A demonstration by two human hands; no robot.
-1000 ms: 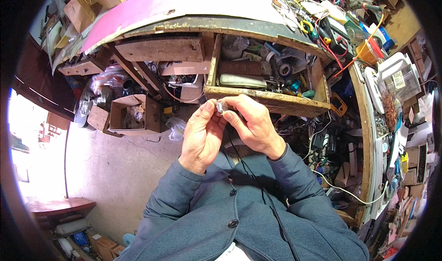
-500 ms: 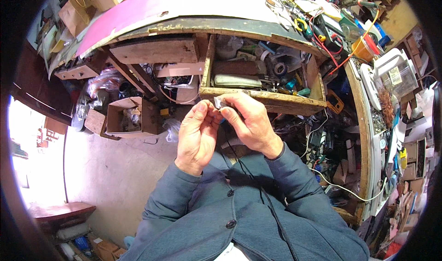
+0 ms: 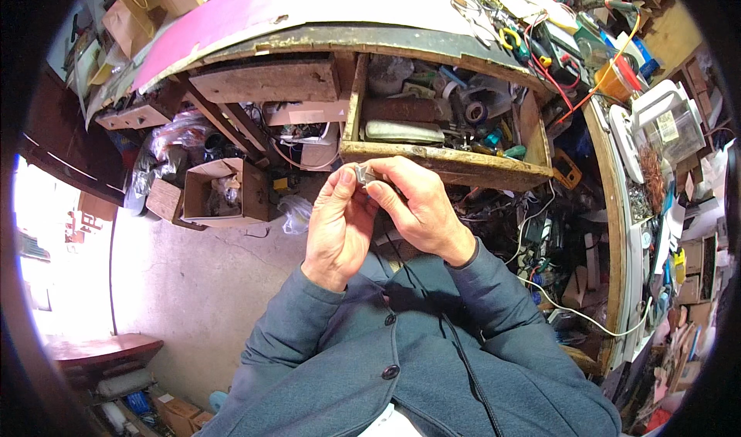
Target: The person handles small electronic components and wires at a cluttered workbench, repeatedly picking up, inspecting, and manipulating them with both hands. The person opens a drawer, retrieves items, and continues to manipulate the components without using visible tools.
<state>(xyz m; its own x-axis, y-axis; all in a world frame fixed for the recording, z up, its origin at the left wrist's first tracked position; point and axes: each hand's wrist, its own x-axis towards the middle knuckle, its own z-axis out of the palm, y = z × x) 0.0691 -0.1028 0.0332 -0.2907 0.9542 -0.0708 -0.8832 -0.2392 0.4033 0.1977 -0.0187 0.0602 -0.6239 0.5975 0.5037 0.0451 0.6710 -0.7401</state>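
Both my hands meet in front of my chest, just before the edge of an open wooden drawer. Between their fingertips sits a small silvery-grey piece, too small to name and partly covered. My left hand, palm turned up, pinches its left side with thumb and fingers. My right hand closes on it from the right, thumb and forefinger together. A black cord runs from under my hands down over my jacket.
The drawer holds a tape roll, a pale long block and small tools. Above it lies the worktop. An open cardboard box stands left on the floor. Tangled cables and a white appliance crowd the right side.
My left hand has moved slightly right, closer to my right hand. The small silvery-grey piece shows a little differently between the fingertips. The view has shifted slightly.
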